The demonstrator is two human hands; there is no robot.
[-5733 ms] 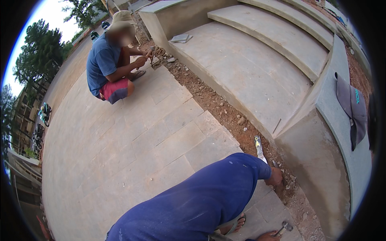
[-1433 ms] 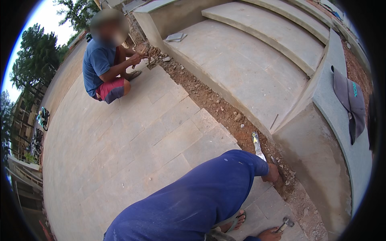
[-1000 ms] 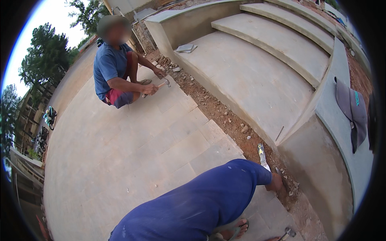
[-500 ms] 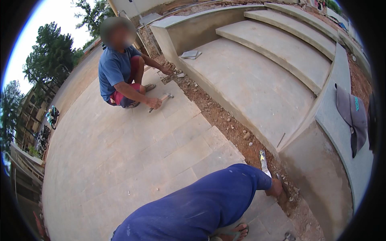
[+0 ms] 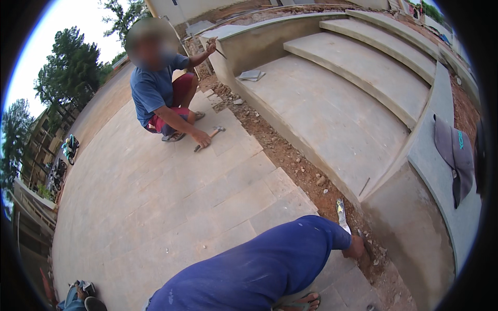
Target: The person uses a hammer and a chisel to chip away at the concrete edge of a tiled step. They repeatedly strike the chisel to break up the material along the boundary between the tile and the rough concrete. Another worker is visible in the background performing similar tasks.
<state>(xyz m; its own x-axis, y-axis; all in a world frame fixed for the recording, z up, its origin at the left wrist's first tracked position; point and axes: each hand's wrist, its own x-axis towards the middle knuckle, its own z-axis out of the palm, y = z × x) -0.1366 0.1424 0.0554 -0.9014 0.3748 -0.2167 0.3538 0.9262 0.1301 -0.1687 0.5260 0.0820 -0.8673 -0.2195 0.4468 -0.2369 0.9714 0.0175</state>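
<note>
My left arm, in a long blue sleeve, reaches across from the lower edge to a strip of loose soil. My left hand is low at the strip's near end, its fingers closed and mostly hidden. A dark, narrow thing shows beside the fingers; whether I grip it is unclear. Just beyond the hand lies a flat white and yellow piece, perhaps packaging. Beneath my arm shows a sandalled foot. My right hand is out of view.
A squatting co-worker holds a hammer low over grey paving and a thin dark tool. Concrete steps rise beyond the soil. A cap hangs on the right-hand wall. Blue and dark shapes show lower left.
The co-worker has raised the hand that was at the soil, now with a thin tool in it. Blue and dark shapes have appeared lower left. My left hand has barely moved.
</note>
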